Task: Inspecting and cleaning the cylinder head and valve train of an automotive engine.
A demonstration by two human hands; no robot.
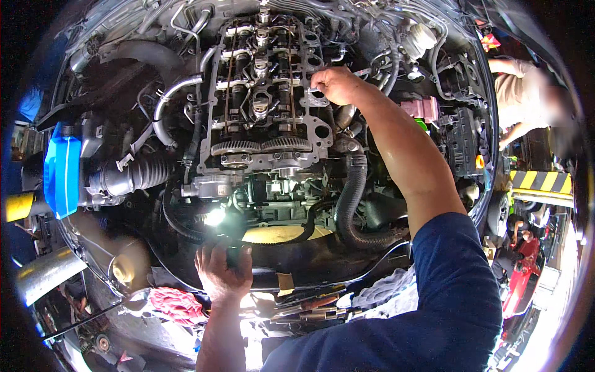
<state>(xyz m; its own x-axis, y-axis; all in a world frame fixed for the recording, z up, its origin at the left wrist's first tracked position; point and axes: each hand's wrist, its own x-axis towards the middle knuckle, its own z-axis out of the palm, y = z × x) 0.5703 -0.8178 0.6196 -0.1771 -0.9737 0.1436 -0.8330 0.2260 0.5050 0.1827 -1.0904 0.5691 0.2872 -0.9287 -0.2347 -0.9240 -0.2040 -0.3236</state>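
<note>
An open engine (260,105) fills the upper middle, with exposed camshafts and two gears (285,144). My right hand (331,85) reaches to the right side of the cylinder head, fingertips pinched beside the round ports; anything between them is too small to name. Low in the middle, my left hand (223,270) has its fingers curled over a dark object just below a bright light (215,217); what exactly it holds is unclear. A thick black hose (355,186) runs down under my right forearm.
A blue jug (65,170) stands at left beside a ribbed intake hose (142,177). A red rag (176,304) and tools (316,307) lie along the lower edge. A co-worker (520,93) is at upper right, beyond the bay's edge, above a striped yellow-black bar (540,183).
</note>
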